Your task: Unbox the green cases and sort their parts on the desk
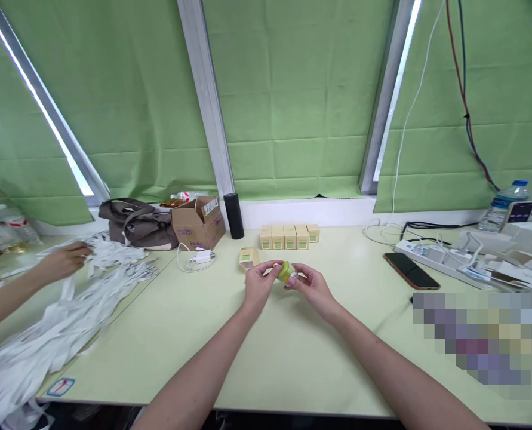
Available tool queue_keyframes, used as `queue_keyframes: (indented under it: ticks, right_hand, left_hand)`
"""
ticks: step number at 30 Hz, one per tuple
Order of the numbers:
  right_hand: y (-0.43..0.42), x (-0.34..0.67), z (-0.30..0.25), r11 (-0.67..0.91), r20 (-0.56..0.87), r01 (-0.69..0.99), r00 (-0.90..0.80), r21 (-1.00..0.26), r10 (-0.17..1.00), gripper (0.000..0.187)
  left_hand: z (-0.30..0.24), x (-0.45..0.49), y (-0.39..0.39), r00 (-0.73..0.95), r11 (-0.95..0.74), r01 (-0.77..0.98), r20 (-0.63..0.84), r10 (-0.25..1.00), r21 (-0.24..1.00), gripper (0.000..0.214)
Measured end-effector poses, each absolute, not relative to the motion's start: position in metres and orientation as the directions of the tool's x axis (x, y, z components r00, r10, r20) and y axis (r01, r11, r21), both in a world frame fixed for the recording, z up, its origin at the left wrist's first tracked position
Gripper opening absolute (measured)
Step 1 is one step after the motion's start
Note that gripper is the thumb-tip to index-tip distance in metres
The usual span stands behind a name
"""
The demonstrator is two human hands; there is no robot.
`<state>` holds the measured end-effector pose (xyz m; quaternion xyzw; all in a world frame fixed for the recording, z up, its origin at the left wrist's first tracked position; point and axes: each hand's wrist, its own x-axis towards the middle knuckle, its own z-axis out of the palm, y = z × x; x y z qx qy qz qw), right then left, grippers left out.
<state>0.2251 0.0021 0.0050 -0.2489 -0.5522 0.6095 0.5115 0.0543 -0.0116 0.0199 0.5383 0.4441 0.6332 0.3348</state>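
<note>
Between my two hands, over the middle of the table, is a small yellow-green object [286,272] with a clear, shiny part on its right side; its exact kind is too small to tell. My left hand [260,283] pinches its left side with thumb and fingers. On the other side, my right hand [313,288] grips the clear end. Just behind my left hand lies a small kraft-coloured box [248,257] with a green label, which looks opened. Farther back, several similar small boxes [284,237] stand together in a row.
At left, another person's hand [66,260] touches a heap of white strips [82,304]. A grey bag [138,224], a cardboard carton [198,223], a black cylinder [233,216] and a white charger [202,257] stand behind. To the right are a phone [411,270] and a power strip [442,263].
</note>
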Motion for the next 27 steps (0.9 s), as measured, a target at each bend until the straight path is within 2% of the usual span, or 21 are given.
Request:
queue_keyframes:
  ticks: [5,11,20,23,27]
  right_hand:
    - [0.003,0.225,0.001,0.155,0.282,-0.338,-0.368,-0.928,0.886,0.050]
    - [0.005,0.226,-0.002,0.249,0.296,-0.179,-0.322,-0.952,0.899,0.045]
    - [0.010,0.224,0.000,0.275,0.313,-0.167,-0.279,-0.947,0.908,0.044]
    - [0.014,0.228,-0.002,0.272,0.308,-0.179,-0.222,-0.945,0.925,0.045]
    - [0.019,0.232,-0.002,0.275,0.332,-0.288,-0.173,-0.917,0.927,0.049]
  left_hand:
    - [0.017,0.053,-0.010,-0.207,-0.363,0.062,0.367,0.907,0.930,0.034]
    - [0.016,0.058,-0.013,-0.222,-0.359,0.094,0.371,0.902,0.929,0.028]
    - [0.019,0.061,-0.013,-0.271,-0.372,0.036,0.368,0.890,0.927,0.035]
    - [0.019,0.054,-0.007,-0.336,-0.362,-0.042,0.328,0.883,0.931,0.044]
    - [0.017,0.043,0.000,-0.456,-0.308,-0.294,0.151,0.877,0.905,0.042]
